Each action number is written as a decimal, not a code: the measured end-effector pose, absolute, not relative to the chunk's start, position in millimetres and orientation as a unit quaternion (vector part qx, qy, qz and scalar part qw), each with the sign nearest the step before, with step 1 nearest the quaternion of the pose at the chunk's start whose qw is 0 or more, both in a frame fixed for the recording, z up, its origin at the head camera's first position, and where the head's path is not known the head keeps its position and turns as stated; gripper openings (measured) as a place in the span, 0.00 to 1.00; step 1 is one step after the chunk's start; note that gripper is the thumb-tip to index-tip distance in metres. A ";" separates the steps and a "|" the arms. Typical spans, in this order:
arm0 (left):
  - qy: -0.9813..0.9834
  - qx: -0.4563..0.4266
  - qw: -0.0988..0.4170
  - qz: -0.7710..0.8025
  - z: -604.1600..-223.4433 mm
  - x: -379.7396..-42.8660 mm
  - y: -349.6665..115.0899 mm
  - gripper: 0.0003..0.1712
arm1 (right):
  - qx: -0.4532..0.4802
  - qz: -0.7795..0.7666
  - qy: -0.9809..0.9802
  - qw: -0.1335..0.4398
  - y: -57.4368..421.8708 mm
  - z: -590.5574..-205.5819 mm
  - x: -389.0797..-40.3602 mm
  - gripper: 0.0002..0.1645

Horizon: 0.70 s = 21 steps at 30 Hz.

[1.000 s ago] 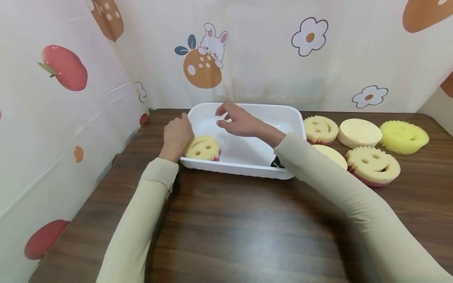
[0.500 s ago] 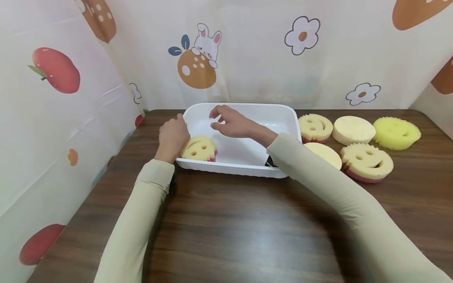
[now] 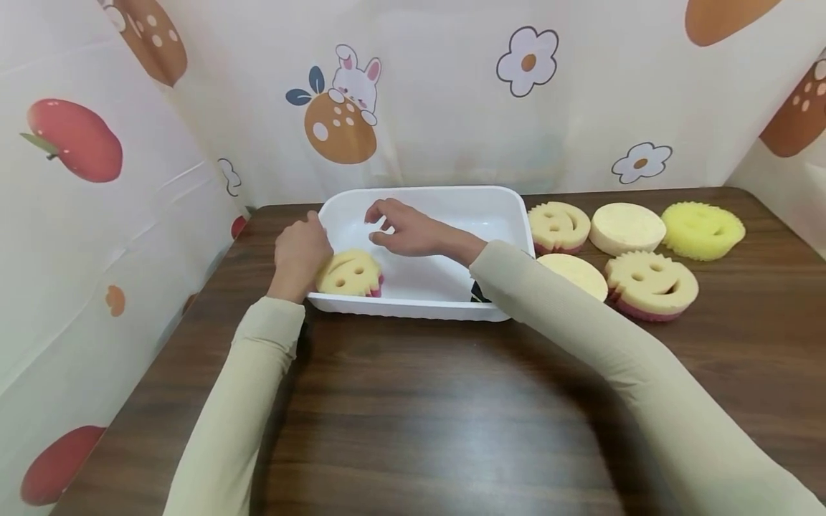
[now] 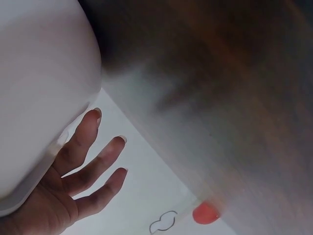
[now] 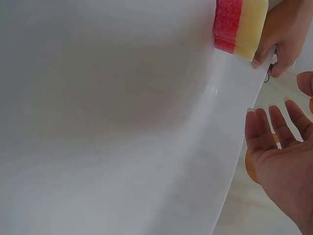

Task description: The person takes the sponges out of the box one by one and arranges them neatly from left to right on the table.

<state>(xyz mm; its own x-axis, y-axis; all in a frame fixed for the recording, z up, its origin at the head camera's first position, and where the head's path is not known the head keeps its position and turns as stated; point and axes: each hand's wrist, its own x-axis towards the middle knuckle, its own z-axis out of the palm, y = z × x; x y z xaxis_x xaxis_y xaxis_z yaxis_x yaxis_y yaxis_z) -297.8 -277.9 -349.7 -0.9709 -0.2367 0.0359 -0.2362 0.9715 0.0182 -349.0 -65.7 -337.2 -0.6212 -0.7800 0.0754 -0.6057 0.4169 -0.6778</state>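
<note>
A white plastic tray (image 3: 413,309) stands toward the back of the table. My left hand (image 3: 302,251) grips its left rim, with loosely bent fingers (image 4: 95,166) outside the wall in the left wrist view. Beside that hand, a pale-yellow smiley sponge (image 3: 351,272) with a pink-red underside lies in the tray's front left corner. The right wrist view shows the sponge's red and yellow edge (image 5: 239,27) next to the left hand. My right hand (image 3: 409,228) hovers over the tray, thumb and fingers apart, holding nothing.
Right of the tray lie two smiley sponges with pink-red undersides (image 3: 560,226) (image 3: 652,283), two plain round pale-yellow sponges (image 3: 627,226) (image 3: 574,274) and a bright-yellow smiley sponge (image 3: 703,229). A patterned curtain (image 3: 439,107) hangs behind the dark wooden table (image 3: 413,401).
The head view has shifted, so the scene sits further left in it. Both hands keep nearly the same places at the tray; the sponge stays in its corner.
</note>
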 end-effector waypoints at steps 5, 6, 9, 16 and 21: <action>-0.993 0.118 0.024 -0.011 -349.6 -296.8 -278.4 0.28 | -0.422 -0.357 0.823 0.131 -68.0 -338.4 -348.0 0.25; -0.993 0.117 0.025 -0.011 -349.9 -297.0 -277.3 0.27 | -0.423 -0.358 0.822 0.133 -67.4 -339.2 -347.9 0.25; -0.993 0.117 0.025 -0.012 -349.0 -296.5 -277.4 0.28 | -0.426 -0.358 0.819 0.141 -69.7 -341.1 -347.9 0.26; -0.993 0.117 0.019 -0.011 -347.7 -296.4 -276.1 0.29 | -0.425 -0.354 0.817 0.165 -71.0 -343.1 -345.5 0.28; -0.993 0.119 0.014 -0.016 -347.3 -297.0 -278.0 0.30 | -0.427 -0.350 0.815 0.175 -71.6 -343.7 -345.4 0.30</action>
<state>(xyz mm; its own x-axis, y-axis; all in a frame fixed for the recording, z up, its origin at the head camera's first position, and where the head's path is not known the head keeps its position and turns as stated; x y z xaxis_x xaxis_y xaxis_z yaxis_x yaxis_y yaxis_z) -297.0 -278.0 -347.3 -0.9715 -0.2360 0.0234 -0.2351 0.9714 0.0343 -345.4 -71.6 -343.7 -0.5744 -0.8185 0.0125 -0.5729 0.3911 -0.7203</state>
